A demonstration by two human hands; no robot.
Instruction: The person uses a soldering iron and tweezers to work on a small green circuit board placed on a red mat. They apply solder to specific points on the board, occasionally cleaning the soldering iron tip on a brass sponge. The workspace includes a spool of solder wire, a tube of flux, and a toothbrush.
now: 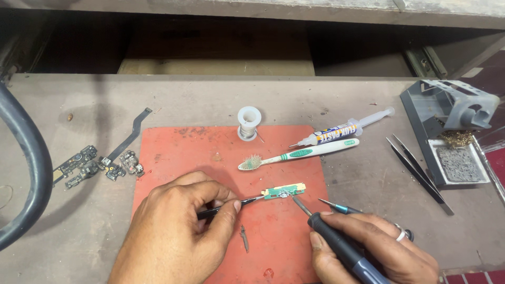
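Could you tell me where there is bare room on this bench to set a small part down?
Bare: the red mat left of the solder spool, and the grey bench between toothbrush and tweezers. Crowded around the circuit board.

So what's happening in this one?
A person is working on a small green circuit board that lies on a red mat. The left hand pinches black tweezers whose tips press on the board's left end. The right hand holds a soldering iron with its tip right by the board's lower edge. A worn toothbrush, a flux syringe and a solder spool sit beyond the board; spare tweezers and an iron stand lie to the right.
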